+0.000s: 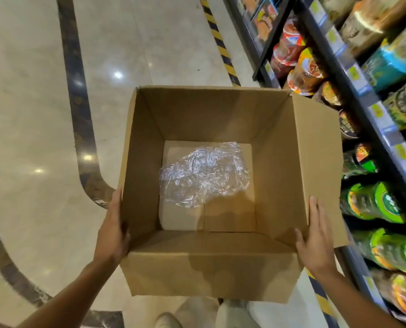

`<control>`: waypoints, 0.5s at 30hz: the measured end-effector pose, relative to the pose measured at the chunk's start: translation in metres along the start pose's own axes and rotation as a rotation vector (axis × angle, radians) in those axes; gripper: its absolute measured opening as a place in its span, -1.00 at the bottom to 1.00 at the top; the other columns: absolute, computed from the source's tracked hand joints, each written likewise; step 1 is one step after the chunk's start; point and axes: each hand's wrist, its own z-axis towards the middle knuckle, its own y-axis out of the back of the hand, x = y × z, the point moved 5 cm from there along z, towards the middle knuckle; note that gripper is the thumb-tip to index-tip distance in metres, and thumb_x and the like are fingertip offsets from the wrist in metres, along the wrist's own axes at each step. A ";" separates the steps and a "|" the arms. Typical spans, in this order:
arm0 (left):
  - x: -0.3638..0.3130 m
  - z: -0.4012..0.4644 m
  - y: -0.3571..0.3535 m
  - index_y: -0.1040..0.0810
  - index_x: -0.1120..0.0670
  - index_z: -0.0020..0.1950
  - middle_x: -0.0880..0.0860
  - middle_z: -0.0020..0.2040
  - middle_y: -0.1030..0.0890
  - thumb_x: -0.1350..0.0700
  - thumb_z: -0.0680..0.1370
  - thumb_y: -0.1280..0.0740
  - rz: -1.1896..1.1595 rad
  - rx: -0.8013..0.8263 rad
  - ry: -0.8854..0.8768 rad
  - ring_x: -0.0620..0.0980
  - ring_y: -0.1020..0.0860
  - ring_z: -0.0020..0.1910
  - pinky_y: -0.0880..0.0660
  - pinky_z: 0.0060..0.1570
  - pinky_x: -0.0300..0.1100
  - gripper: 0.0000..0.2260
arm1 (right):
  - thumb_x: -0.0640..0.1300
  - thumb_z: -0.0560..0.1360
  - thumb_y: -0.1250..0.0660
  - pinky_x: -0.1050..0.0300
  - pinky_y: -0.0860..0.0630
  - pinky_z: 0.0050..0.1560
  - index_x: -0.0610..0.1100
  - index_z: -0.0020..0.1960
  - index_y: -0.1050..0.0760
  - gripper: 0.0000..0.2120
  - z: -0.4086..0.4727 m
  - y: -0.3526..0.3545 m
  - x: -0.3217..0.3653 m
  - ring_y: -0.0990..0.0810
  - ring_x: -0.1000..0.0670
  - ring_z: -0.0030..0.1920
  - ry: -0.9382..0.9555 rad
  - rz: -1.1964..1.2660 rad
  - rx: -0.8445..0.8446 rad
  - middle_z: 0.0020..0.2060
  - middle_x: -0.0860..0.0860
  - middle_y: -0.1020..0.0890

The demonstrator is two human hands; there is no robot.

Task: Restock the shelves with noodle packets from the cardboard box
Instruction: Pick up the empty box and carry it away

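The cardboard box (pixel 211 263) is held up over the floor (pixel 38 114), just beside the shelves (pixel 353 95). No noodle packets show inside, only crinkly clear plastic (pixel 202 174) on the bottom. It is probably very light now, and stiff, so holding its two side walls works well. The left hand (pixel 112 233) and right hand (pixel 315 242) press flat on those walls, fingers straight.

The brown cardboard box (pixel 211 263) stands open at centre, flaps out, holding only crumpled clear plastic (pixel 203 172); stocked shelves (pixel 372 119) run along the right.
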 end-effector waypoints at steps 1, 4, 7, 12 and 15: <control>0.000 0.000 -0.001 0.12 -0.23 0.60 -0.04 0.57 -0.23 0.43 0.48 -0.29 -0.011 -0.003 0.002 0.19 -0.38 0.44 -0.35 0.39 0.14 -0.06 | -0.38 0.50 -0.35 -0.27 -0.09 0.54 0.09 0.63 0.19 -0.02 -0.001 0.000 0.002 0.05 -0.04 0.62 0.007 0.014 0.001 0.63 0.07 0.03; 0.001 0.000 -0.006 0.09 -0.25 0.60 -0.04 0.53 -0.29 0.47 0.49 -0.24 -0.065 -0.014 0.033 0.18 -0.39 0.43 -0.30 0.41 0.04 -0.07 | -0.48 0.50 -0.27 -0.24 -0.10 0.55 0.06 0.63 0.16 -0.05 -0.003 -0.003 0.008 0.07 0.09 0.61 0.037 0.082 0.010 0.62 0.18 0.06; 0.003 -0.005 -0.011 0.06 -0.31 0.58 -0.05 0.49 -0.34 0.50 0.50 -0.19 -0.118 -0.039 0.067 0.19 -0.41 0.42 -0.26 0.39 -0.01 -0.08 | -0.51 0.51 -0.23 -0.18 -0.11 0.57 0.10 0.63 0.12 -0.07 -0.005 -0.003 0.008 0.06 0.17 0.60 0.028 0.145 0.018 0.61 0.23 0.03; 0.009 -0.026 0.004 -0.01 -0.32 0.57 -0.14 0.42 -0.33 0.48 0.52 -0.18 -0.143 -0.104 0.045 0.19 -0.40 0.41 -0.25 0.36 -0.07 -0.12 | -0.48 0.56 -0.17 0.06 -0.21 0.51 0.16 0.62 0.05 -0.15 -0.015 0.011 0.024 -0.17 0.15 0.55 0.040 0.248 0.052 0.57 0.19 -0.19; 0.003 -0.035 0.028 -0.06 -0.27 0.58 -0.08 0.49 -0.33 0.47 0.54 -0.18 -0.162 -0.122 0.013 0.14 -0.38 0.44 -0.29 0.40 -0.02 -0.17 | -0.46 0.57 -0.16 0.04 -0.33 0.44 0.18 0.61 0.01 -0.18 -0.019 0.025 0.044 -0.38 0.01 0.45 0.005 0.287 0.059 0.49 0.08 -0.38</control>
